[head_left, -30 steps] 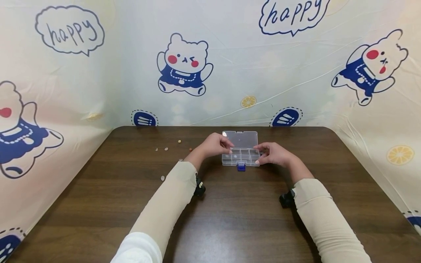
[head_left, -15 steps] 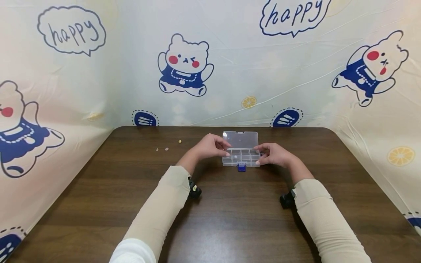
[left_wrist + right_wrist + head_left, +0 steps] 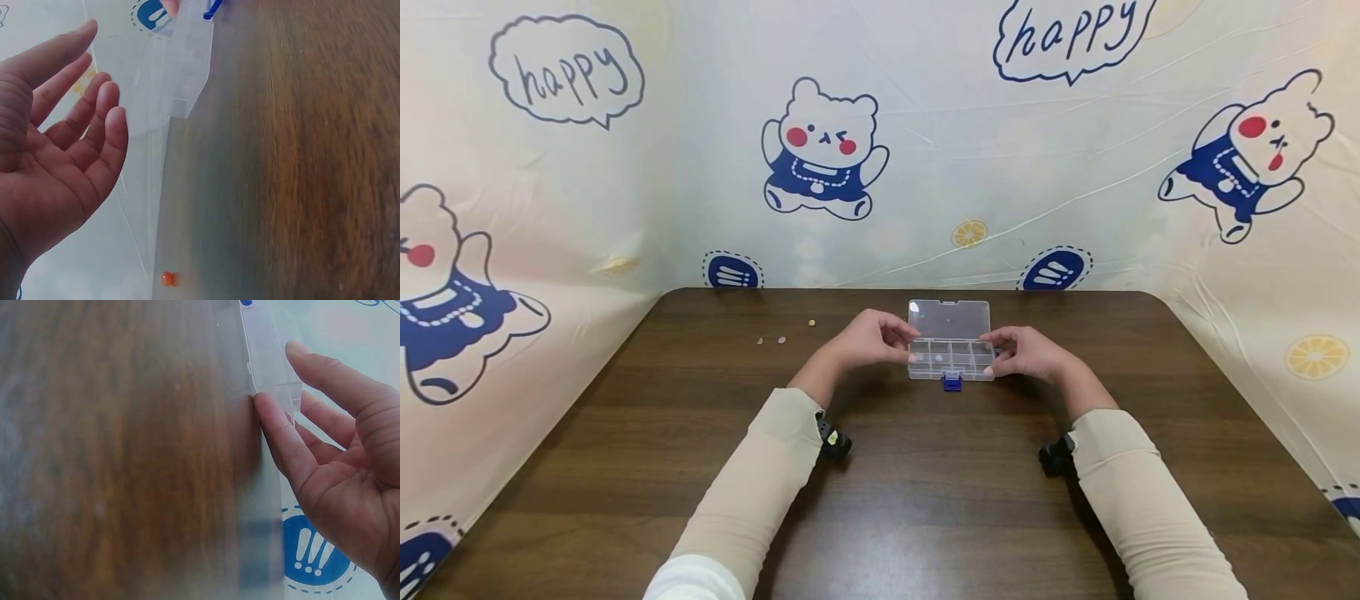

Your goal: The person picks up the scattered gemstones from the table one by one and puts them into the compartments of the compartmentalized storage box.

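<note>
A clear plastic compartment box lies on the brown table with its lid folded back and a blue latch at the front. A small white bead rests in one compartment. My left hand is at the box's left end; in the left wrist view its fingers are relaxed and apart from the lid. My right hand holds the box's right end, thumb pressed against the box and fingers curved behind it.
Small loose beads lie on the table left of the box, with a yellow one farther back. An orange bead lies near my left hand. A printed cloth backdrop walls in the table on three sides.
My left hand has drawn back from over the compartments to the box's left end, and the forearm has swung left. The right hand and the box have stayed put.
</note>
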Action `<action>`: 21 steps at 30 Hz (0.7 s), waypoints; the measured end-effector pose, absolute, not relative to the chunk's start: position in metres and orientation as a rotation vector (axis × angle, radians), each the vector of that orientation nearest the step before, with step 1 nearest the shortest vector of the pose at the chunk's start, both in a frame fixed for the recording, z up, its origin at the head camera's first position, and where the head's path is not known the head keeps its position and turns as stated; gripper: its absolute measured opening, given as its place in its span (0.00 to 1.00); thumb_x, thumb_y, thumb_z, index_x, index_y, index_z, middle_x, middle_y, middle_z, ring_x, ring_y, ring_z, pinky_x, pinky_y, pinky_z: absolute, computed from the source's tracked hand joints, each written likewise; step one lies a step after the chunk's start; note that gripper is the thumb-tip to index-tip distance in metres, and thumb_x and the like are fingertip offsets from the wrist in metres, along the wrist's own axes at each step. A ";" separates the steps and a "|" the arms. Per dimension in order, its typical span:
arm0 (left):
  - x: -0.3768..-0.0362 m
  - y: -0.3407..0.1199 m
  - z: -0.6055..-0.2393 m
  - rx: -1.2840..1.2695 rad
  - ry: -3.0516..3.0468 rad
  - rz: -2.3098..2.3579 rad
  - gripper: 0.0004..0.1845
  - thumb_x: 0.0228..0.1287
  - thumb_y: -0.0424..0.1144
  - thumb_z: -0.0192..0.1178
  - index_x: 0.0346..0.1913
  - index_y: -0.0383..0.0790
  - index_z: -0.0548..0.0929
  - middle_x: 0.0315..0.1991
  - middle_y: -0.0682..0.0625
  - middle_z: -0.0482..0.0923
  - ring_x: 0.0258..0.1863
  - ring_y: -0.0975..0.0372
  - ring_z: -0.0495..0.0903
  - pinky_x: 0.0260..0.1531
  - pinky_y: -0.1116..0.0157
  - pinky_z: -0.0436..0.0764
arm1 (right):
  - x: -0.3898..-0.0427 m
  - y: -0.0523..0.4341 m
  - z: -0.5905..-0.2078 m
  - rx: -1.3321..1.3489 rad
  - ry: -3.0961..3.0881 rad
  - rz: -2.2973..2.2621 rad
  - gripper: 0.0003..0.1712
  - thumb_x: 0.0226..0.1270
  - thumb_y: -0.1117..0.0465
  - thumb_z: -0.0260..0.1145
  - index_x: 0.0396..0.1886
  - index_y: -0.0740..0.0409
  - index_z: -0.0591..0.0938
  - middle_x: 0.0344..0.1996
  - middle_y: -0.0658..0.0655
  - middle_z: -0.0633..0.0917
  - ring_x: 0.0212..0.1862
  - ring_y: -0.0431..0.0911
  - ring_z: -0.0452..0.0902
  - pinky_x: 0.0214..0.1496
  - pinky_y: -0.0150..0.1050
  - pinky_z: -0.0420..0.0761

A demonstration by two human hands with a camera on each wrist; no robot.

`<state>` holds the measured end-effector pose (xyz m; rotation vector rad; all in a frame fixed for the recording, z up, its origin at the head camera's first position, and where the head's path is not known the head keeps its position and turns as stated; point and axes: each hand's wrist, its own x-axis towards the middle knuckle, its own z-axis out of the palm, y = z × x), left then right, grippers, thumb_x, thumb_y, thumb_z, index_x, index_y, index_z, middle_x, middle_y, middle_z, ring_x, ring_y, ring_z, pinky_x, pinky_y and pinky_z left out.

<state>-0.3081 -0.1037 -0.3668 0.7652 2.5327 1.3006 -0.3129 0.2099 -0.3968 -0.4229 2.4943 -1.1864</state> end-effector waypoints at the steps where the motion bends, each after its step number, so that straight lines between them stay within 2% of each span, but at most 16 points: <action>1: -0.307 -0.105 -0.367 0.765 2.524 1.298 0.20 0.53 0.35 0.74 0.51 0.34 0.85 0.45 0.40 0.83 0.38 0.57 0.80 0.41 0.63 0.80 | -0.313 0.210 -0.397 -0.424 2.494 -1.187 0.39 0.56 0.59 0.76 0.66 0.62 0.71 0.61 0.68 0.72 0.49 0.52 0.78 0.57 0.46 0.76; 4: -0.305 -0.109 -0.366 0.770 2.504 1.290 0.23 0.53 0.35 0.75 0.52 0.33 0.84 0.49 0.39 0.82 0.39 0.57 0.80 0.43 0.63 0.80 | -0.313 0.210 -0.397 -0.424 2.494 -1.190 0.39 0.56 0.60 0.76 0.66 0.62 0.71 0.61 0.68 0.72 0.49 0.52 0.78 0.56 0.46 0.77; 12: -0.298 -0.120 -0.368 0.741 2.488 1.336 0.24 0.51 0.36 0.76 0.52 0.34 0.84 0.50 0.38 0.81 0.39 0.57 0.80 0.44 0.62 0.80 | -0.310 0.210 -0.394 -0.430 2.482 -1.199 0.40 0.56 0.61 0.76 0.67 0.64 0.70 0.62 0.69 0.72 0.48 0.52 0.78 0.56 0.47 0.76; 21: -0.291 -0.135 -0.369 0.721 2.504 1.373 0.21 0.50 0.36 0.76 0.49 0.39 0.86 0.48 0.37 0.82 0.39 0.57 0.81 0.45 0.60 0.81 | -0.312 0.210 -0.395 -0.429 2.494 -1.188 0.40 0.56 0.61 0.76 0.67 0.64 0.71 0.61 0.68 0.72 0.48 0.52 0.78 0.56 0.47 0.77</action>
